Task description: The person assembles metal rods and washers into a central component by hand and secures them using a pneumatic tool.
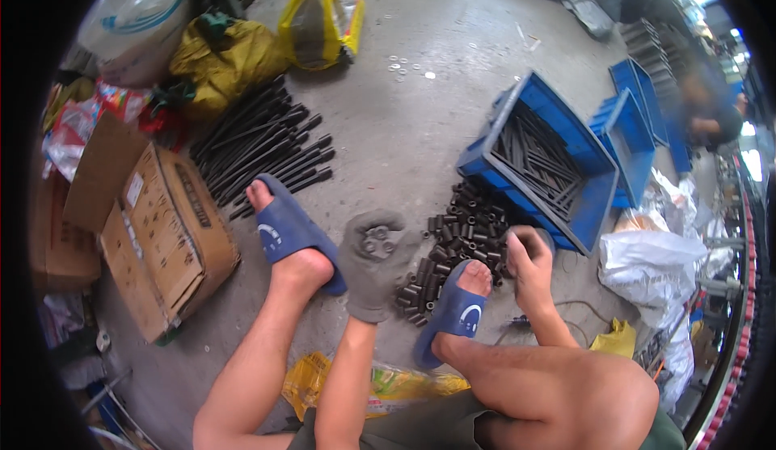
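My left hand (368, 268), in a grey work glove, is raised between my feet. Its fingers curl round several short dark tubes (378, 242), whose round open ends show. Bare and curled, my right hand (528, 257) is just right of a heap of short black tubes (477, 223) on the floor. Its fingertips are drawn together and slightly blurred; whether a piece sits between them is hidden. The heap spreads between my left hand and a blue plastic bin (594, 177) of long dark rods (537, 159).
Black rods (271, 143) lie bundled at the left, beside an open cardboard box (182, 223). Yellow bags (323, 21) stand at the back. More blue bins (626, 139) and white sacks (651, 264) are at the right. My blue slippers (295, 228) flank the work. Another person is at the far right.
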`<state>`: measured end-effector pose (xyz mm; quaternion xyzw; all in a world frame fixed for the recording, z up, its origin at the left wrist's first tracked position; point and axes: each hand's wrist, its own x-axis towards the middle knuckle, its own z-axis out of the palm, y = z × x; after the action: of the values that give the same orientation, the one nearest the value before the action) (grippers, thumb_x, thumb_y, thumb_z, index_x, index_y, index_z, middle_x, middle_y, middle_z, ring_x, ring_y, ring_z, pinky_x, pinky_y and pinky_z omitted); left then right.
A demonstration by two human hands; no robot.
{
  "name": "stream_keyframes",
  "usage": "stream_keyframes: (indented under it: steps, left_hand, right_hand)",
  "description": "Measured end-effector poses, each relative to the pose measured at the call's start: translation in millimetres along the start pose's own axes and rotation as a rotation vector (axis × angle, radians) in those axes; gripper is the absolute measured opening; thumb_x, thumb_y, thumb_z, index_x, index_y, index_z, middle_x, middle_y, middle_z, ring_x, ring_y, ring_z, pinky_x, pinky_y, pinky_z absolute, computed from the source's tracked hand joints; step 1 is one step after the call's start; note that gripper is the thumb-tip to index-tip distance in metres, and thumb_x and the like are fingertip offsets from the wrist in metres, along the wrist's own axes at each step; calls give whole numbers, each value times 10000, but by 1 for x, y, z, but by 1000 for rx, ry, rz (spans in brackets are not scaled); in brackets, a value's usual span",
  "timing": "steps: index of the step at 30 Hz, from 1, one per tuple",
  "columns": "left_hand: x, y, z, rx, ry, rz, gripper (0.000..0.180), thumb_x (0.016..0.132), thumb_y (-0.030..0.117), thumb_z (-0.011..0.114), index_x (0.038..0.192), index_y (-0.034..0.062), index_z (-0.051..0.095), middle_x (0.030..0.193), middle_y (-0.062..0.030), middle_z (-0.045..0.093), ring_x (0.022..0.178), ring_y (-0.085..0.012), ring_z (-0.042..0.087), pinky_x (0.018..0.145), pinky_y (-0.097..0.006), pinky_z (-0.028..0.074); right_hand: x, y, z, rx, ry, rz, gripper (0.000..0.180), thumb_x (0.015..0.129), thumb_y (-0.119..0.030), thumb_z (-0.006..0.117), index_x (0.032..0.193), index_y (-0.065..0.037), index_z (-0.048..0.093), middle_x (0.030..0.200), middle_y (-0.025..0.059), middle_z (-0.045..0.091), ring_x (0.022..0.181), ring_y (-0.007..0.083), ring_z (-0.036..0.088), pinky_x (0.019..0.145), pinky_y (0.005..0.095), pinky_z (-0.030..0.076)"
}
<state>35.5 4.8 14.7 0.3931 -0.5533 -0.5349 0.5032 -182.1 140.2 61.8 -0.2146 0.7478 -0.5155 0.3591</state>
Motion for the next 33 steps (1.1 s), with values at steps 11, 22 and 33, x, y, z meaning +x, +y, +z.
stream_keyframes:
  steps: [11, 22, 33]
  left_hand:
    - [-26, -34, -3, -125, 108, -70, 359, 942, 40, 776, 1283, -8, 678, 1273, -169, 725, 1196, -258, 674, 1028, -423, 571]
    - [9, -133, -45, -416, 39, -246, 177, 919, -19, 794, 1062, 37, 706, 1033, -84, 743, 900, -175, 708, 822, -339, 610]
    - [5, -4, 14, -129, 20, -140, 359, 802, -46, 894, 1105, 24, 714, 972, -35, 712, 894, -123, 669, 814, -278, 554]
  right_hand:
    - [-99, 219, -211, 507, 869, 690, 342, 958, -281, 815, 1147, -71, 622, 969, 35, 637, 864, 199, 611, 759, 444, 528]
    - [-81, 270, -263, 574, 573, 1209, 381, 903, -398, 807, 1062, -102, 628, 1005, 74, 725, 908, 282, 745, 784, 511, 656]
    - [-4, -26, -130, 1685, 9, 324, 397, 797, -135, 729, 1134, 10, 580, 1055, 113, 589, 969, 230, 600, 885, 367, 527]
